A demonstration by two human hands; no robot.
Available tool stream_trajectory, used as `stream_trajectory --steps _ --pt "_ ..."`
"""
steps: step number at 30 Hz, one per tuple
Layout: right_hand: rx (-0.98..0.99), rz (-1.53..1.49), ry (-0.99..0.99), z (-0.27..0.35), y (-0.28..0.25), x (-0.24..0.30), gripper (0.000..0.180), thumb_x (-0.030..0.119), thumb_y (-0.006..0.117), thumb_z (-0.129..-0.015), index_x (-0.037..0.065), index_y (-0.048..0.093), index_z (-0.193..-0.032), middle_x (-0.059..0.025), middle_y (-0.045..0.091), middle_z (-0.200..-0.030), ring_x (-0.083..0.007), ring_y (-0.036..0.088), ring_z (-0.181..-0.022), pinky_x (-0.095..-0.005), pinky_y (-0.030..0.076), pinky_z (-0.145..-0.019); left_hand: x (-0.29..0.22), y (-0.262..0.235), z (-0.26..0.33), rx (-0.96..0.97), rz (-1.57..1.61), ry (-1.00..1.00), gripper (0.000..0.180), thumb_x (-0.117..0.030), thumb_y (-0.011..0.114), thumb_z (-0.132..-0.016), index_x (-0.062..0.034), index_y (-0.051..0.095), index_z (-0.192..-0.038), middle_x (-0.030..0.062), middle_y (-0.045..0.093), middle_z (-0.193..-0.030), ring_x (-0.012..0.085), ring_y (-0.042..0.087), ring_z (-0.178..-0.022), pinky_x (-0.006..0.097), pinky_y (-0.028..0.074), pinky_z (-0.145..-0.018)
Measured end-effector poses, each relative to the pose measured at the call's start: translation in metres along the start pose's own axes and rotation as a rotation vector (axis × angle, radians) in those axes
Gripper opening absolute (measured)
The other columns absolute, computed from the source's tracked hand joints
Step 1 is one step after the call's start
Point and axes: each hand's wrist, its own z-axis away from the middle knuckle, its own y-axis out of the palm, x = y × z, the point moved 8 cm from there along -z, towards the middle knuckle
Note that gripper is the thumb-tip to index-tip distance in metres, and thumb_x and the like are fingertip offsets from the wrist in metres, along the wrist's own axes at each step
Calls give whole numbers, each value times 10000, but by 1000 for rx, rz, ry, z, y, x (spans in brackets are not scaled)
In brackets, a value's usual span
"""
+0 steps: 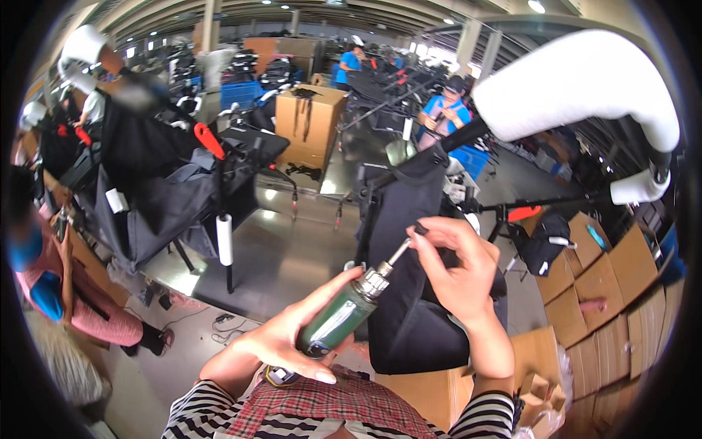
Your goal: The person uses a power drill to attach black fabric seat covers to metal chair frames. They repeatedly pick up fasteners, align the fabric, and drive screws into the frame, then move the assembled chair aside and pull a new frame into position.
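Observation:
My left hand (300, 329) is wrapped around the green body of a power screwdriver (338, 320), which tilts up to the right. From its silver collar a thin metal bit points toward my right hand (459, 267). Thumb and forefinger of that hand pinch a small black piece (420, 229) right at the bit's tip; whether it is a screw or a cap I cannot make out. Behind my hands stands a black fabric seat (409, 293) on a black tube frame, its upper tube ending in a thick white-wrapped handle (578, 84).
Another black fabric frame with a red lever (210, 140) stands on the metal table (292, 241) to the left. A tall cardboard box (311, 128) is beyond it. Cartons (599, 293) are stacked at right. A person in pink (88, 293) is at far left; others in blue work farther off.

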Motion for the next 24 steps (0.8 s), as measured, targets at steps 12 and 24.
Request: stream_trajectory --steps 12,24 --pt "42 79 -3 3 5 -1 243 -75 701 -849 -51 658 -1087 -143 740 -941 -196 746 -887 -283 608 -768 16 -14 -9 17 95 25 1317 57 849 -580 -69 12 -1588 228 557 -1125 216 602 -691 300 481 -521" --pt "-27 239 -390 -3 19 36 276 -86 714 -793 -67 677 -1067 -178 703 -963 -291 718 -794 -323 588 -678 8 -14 -1 153 312 48 1293 -40 860 -680 -167 -37 -1603 133 563 -865 153 576 -632 280 471 -600"
